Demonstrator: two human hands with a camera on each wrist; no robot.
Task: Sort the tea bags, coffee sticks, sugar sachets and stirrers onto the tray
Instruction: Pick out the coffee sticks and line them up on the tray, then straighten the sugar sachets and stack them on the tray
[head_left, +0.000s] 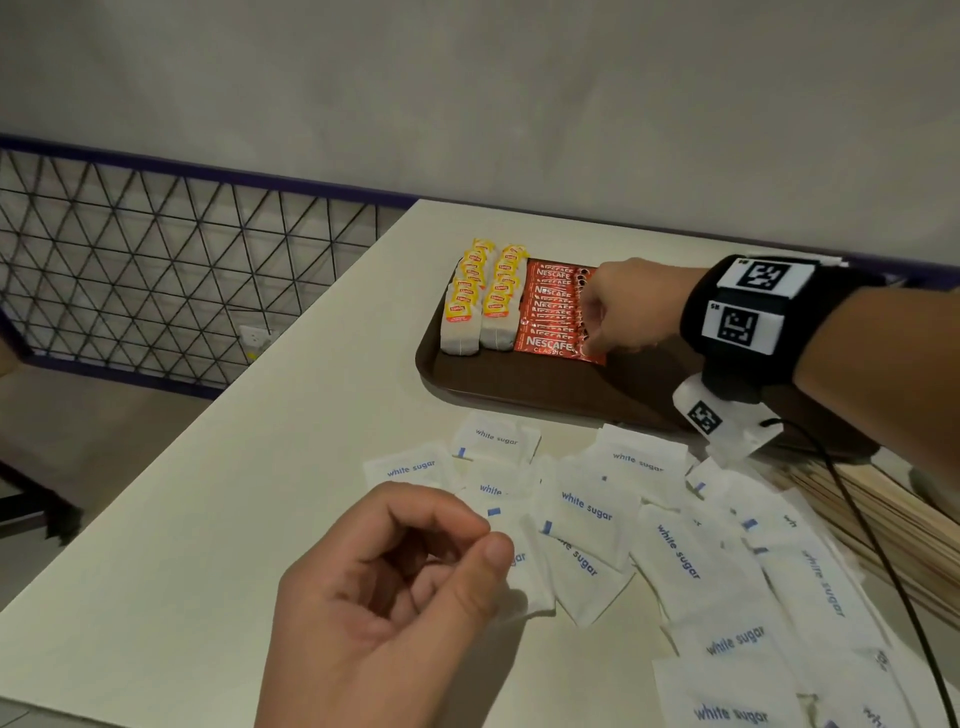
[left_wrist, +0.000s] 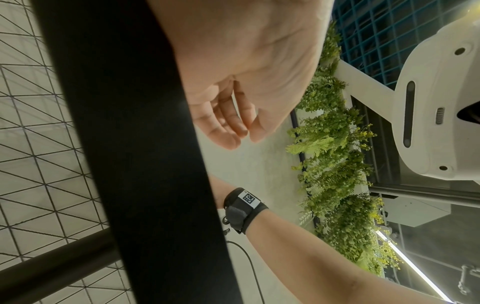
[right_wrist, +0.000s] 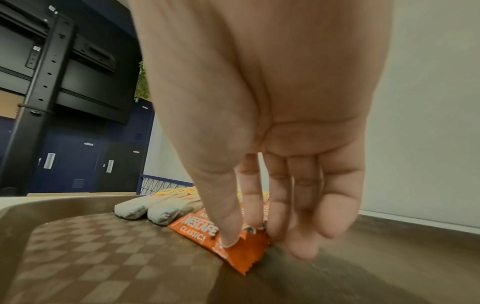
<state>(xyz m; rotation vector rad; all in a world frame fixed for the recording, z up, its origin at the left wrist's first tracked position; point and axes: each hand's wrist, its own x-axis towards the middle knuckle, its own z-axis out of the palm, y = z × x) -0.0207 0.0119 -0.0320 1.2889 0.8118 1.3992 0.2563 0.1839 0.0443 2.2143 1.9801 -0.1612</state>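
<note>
Head view: the brown plastic tray (head_left: 467, 379) sits at the far side of the pale worktop (head_left: 208, 519); two rows of yellow-tagged white tea bags (head_left: 480, 301) lie on its left part, with a row of red Nescafe coffee sticks (head_left: 550, 317) touching them on the right.
Right hand: the right hand (head_left: 631, 306) reaches over the tray, its fingertips down on the right ends of the coffee sticks.
Right wrist view: only here is the contact plain; the thumb (right_wrist: 226, 226) presses on the nearest coffee stick (right_wrist: 233, 248) while the other fingers hang nearly straight, their tips at the sticks' ends, so the hand is not clenched round anything. The tray's checkered floor (right_wrist: 91, 257) also shows only here.
Left hand: the left hand (head_left: 395, 597) hovers palm-up over the near worktop, fingers loosely curled and holding nothing.
Left wrist view: the left hand's thumb (left_wrist: 262, 127) and fingers are relaxed, nearly meeting; a white headset (left_wrist: 436, 102) and green hanging foliage (left_wrist: 335, 164) appear only here.
Sugar: white paper sugar sachets (head_left: 587, 509) lie scattered and overlapping on the worktop, near side of the tray.
Stirrers: pale wooden stirrers (head_left: 883, 519) lie heaped at the right, beside the sachets.
Room: a plain light wall, a black wire-mesh railing (head_left: 156, 260) at left, and dark blue lockers (right_wrist: 78, 160) in the right wrist view.
</note>
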